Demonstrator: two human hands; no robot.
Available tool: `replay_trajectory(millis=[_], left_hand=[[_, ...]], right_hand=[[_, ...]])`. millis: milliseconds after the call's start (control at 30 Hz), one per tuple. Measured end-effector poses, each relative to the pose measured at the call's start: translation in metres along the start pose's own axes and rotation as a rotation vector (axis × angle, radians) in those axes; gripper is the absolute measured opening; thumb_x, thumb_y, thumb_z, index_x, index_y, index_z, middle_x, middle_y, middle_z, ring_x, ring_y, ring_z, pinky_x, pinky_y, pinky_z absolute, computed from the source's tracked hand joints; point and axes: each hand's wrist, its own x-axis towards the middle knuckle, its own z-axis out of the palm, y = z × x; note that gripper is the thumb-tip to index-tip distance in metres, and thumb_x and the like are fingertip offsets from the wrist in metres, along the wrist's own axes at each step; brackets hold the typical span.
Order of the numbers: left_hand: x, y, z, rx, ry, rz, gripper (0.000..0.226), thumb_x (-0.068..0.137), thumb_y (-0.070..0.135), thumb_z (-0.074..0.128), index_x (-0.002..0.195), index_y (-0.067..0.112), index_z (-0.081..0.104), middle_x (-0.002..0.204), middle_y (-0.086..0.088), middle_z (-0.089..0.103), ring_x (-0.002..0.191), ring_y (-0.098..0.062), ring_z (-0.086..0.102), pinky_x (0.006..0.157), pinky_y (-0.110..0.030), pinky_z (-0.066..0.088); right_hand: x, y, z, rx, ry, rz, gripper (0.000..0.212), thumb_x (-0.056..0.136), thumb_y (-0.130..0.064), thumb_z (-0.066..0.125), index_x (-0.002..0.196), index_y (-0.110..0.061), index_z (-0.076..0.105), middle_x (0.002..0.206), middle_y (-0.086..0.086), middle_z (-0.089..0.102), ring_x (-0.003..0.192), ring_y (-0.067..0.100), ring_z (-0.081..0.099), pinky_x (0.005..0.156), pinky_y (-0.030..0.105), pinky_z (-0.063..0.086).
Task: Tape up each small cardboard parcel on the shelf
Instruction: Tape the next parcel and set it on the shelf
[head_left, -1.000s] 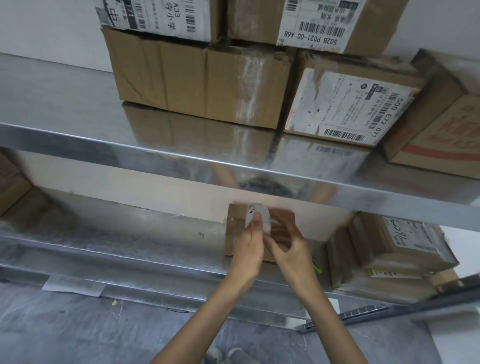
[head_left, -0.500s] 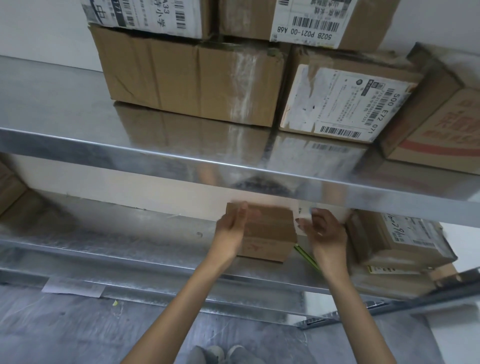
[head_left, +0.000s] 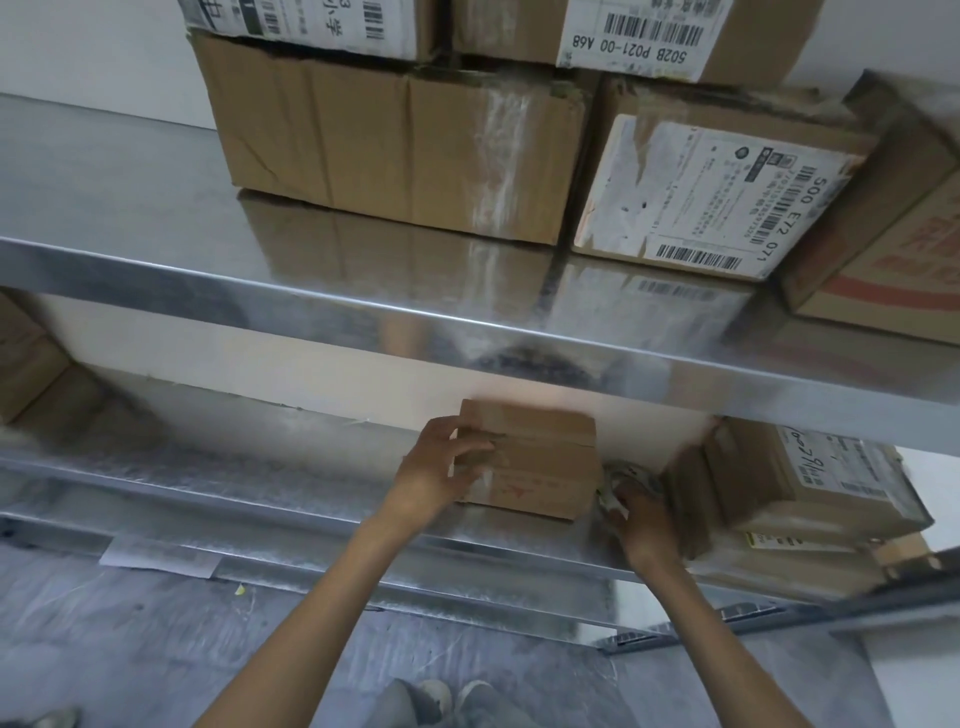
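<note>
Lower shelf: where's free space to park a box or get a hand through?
Free: lower shelf between the far-left box and the small parcel in the left hand. Crowded: right of the parcel, where the right hand holds the tape roll beside stacked boxes.

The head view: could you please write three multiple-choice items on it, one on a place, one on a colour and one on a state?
1. Where is the tape roll? A: in a drawer. B: right of the small parcel. C: on a chair.
2. What colour is the small parcel? A: brown. B: blue. C: white.
3. What is the left hand doing? A: hanging idle. B: holding scissors. C: gripping the small parcel.
Key: 1 B, the right hand holds it beside the parcel's right side; 2 A, it is plain brown cardboard; 3 C, its fingers curl round the parcel's left edge.
</note>
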Motion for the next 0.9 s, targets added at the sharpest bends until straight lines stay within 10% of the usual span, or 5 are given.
replay_trajectory(millis=[200, 433, 600, 900], left_hand=[[0.008, -0.009, -0.001, 0.196, -0.026, 0.110, 0.029, 0.081, 0.017, 0.072, 0.108, 0.026, 0.068, 0.122, 0.009, 0.054, 0.111, -0.006, 0.037, 0.076, -0.031, 0.052], [0.002, -0.016, 0.005, 0.240, 0.094, 0.196, 0.034, 0.071, 0.020, 0.081, 0.101, 0.016, 0.064, 0.105, 0.003, 0.063, 0.098, -0.009, 0.043, 0.055, -0.031, 0.054], [-0.001, -0.006, 0.008, -0.110, 0.168, -0.142, 0.025, 0.069, 0.015, 0.081, 0.076, 0.026, 0.060, 0.104, 0.020, 0.063, 0.100, -0.002, 0.053, 0.083, -0.026, 0.048], [0.026, 0.004, -0.003, -0.116, 0.133, -0.162, 0.020, 0.073, 0.012, 0.072, 0.077, 0.018, 0.052, 0.088, 0.010, 0.066, 0.090, -0.009, 0.062, 0.085, -0.033, 0.054]], right_hand=[[0.009, 0.008, 0.005, 0.049, 0.083, -0.168, 0.012, 0.082, -0.011, 0.068, 0.091, -0.005, 0.065, 0.100, 0.013, 0.064, 0.101, 0.035, 0.057, 0.089, 0.037, 0.043], [-0.033, -0.060, -0.032, 0.054, 0.566, -0.407, 0.031, 0.094, -0.022, 0.038, 0.103, -0.006, 0.063, 0.102, 0.012, 0.063, 0.093, 0.030, 0.057, 0.079, 0.039, 0.048], [-0.053, -0.132, -0.001, -0.224, 0.271, -0.820, 0.047, 0.080, -0.007, 0.057, 0.126, -0.010, 0.058, 0.128, 0.009, 0.059, 0.112, 0.027, 0.059, 0.084, 0.034, 0.053], [-0.040, -0.166, 0.003, -0.338, 0.137, -0.641, 0.065, 0.079, 0.002, 0.063, 0.140, -0.004, 0.040, 0.141, 0.011, 0.046, 0.127, 0.029, 0.047, 0.099, 0.042, 0.042]])
